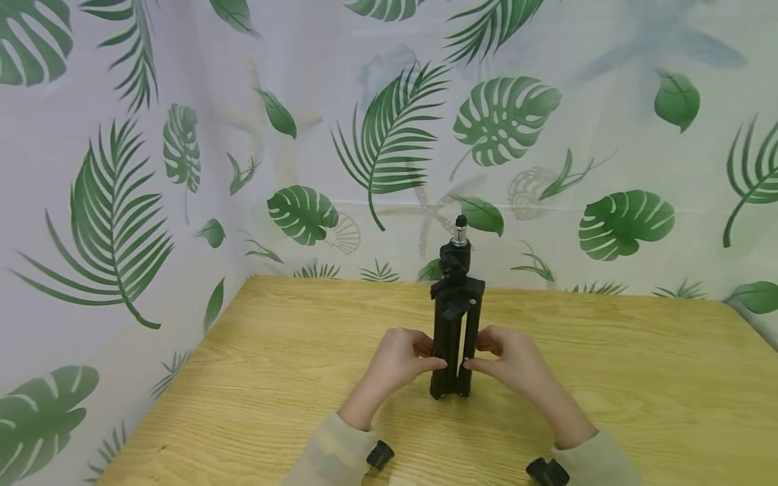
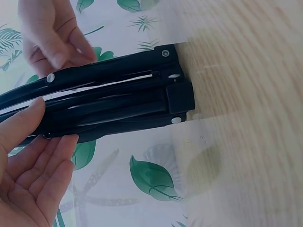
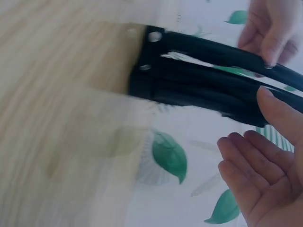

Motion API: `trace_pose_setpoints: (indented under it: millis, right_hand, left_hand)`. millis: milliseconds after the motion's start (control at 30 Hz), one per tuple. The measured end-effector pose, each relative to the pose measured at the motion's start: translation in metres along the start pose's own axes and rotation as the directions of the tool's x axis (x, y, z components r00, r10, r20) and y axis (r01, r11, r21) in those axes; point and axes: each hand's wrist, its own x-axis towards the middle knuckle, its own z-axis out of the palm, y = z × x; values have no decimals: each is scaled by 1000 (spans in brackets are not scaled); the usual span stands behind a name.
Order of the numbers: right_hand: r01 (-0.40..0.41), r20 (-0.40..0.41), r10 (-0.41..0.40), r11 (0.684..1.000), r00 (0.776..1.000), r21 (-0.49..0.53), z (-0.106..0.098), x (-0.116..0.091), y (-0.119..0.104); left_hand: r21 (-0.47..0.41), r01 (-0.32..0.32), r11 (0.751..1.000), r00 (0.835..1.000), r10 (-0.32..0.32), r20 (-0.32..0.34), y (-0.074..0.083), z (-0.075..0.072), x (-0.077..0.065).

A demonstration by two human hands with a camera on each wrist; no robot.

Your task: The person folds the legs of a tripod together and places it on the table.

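Note:
A folded black light stand [image 1: 448, 337] with a metal spigot [image 1: 460, 234] at its top stands upright on the wooden table. My left hand [image 1: 398, 358] pinches its left leg low down, thumb in front and fingers at the outer edge; the left wrist view has these fingertips [image 2: 71, 142] against the leg. On the other side, my right hand [image 1: 513, 361] holds the right leg, its thumb [image 3: 270, 99] laid across the front. In the right wrist view its other fingers [image 3: 241, 146] stay close beside the leg, loosely curved. Rivets dot the legs near the foot.
The wooden table [image 1: 261, 378] spreads to both sides of the stand. Behind it hangs a white cloth [image 1: 377, 256] printed with green leaves, which also runs along the left side. Small black pieces [image 1: 380, 455] sit at both sleeve cuffs.

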Motion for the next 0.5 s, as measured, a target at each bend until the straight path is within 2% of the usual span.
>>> trace_pose_setpoints:
  millis: [133,233,367,500]
  right_hand:
    - [23,93,-17,998,996,-56,-1,2,8]
    - [45,174,-30,995,984,-88,4,5,15]
    - [53,272,-35,997,962,-60,12,9,21]
    - [48,313,-38,999,949,-25,16,10,23]
  left_hand:
    - [-4,-2,1000,1000,2,-4,-1,1,0]
    - [3,-4,1000,1000,4,-7,-3,1,0]
    - [-4,-6,1000,1000,6,-6,-3,0,0]
    - [-19,-7,1000,1000,7,-6,-2,0,0]
